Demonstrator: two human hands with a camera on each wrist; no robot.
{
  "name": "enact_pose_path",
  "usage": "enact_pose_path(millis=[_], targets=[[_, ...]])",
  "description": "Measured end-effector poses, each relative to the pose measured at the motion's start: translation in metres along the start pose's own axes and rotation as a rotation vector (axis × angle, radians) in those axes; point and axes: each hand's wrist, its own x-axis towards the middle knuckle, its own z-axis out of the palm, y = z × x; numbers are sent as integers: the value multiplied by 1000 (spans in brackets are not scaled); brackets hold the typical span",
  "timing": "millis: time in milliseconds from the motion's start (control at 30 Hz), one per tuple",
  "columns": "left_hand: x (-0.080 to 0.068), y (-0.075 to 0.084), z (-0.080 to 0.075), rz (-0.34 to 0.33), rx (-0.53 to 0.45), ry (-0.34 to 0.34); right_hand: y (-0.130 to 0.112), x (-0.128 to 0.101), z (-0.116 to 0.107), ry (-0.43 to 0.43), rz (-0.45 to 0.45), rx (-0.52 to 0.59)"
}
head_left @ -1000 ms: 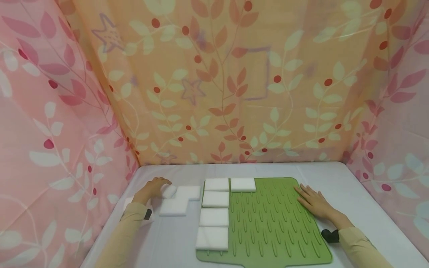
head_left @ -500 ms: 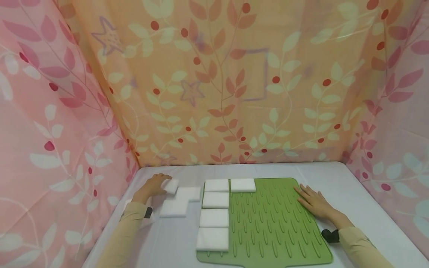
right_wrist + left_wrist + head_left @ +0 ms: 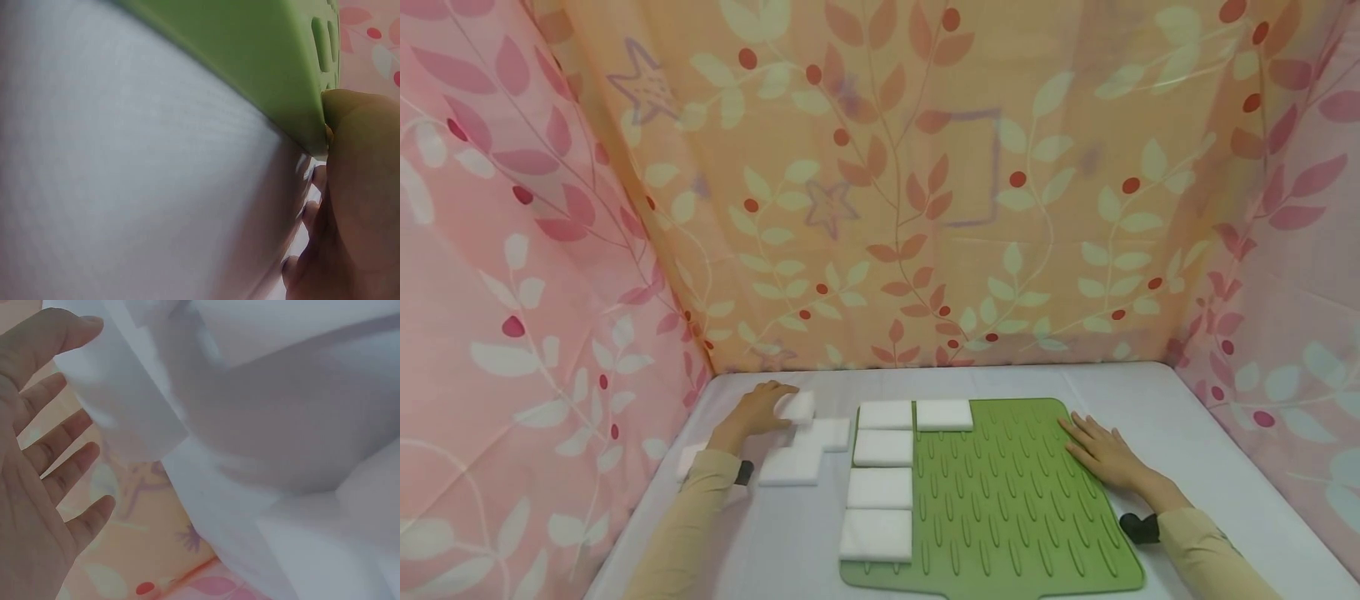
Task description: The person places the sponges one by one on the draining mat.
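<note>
My left hand (image 3: 758,410) holds a white sponge block (image 3: 800,407) between thumb and fingers, left of the green ridged mat (image 3: 1000,492). In the left wrist view the block (image 3: 128,394) is close up, with the thumb at its upper end and the fingers along its side. Under and in front of that hand lie more white blocks (image 3: 790,465). On the mat, white blocks (image 3: 880,487) form a column down the left side, and another block (image 3: 944,414) starts the top row. My right hand (image 3: 1105,454) rests spread over the mat's right edge.
One white block (image 3: 691,461) lies partly behind the left forearm. The white table (image 3: 1225,500) is bounded by a patterned orange curtain (image 3: 925,250) at the back and pink curtains (image 3: 550,333) at both sides. The mat's tab (image 3: 992,595) points toward me.
The left hand has moved right and slightly away from me, carrying the white sponge block off the group toward the mat. The right hand stays where it was.
</note>
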Motion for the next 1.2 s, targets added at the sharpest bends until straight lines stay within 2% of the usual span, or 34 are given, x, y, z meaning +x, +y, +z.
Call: enact_pose_path(millis=[167,467,633,900,1200], targets=[[0,8,1,0,-7,10,2,1,2,-9,7,17],[6,19,3,10,-24,25,2,-2,7,71,-51,18],[10,23,6,38,-4,40,-1,-1,3,41,-23,8],[15,38,3,41,-66,24,-2,-2,3,55,-34,16],[21,54,3,86,-91,33,-4,0,-1,5,-3,-11]])
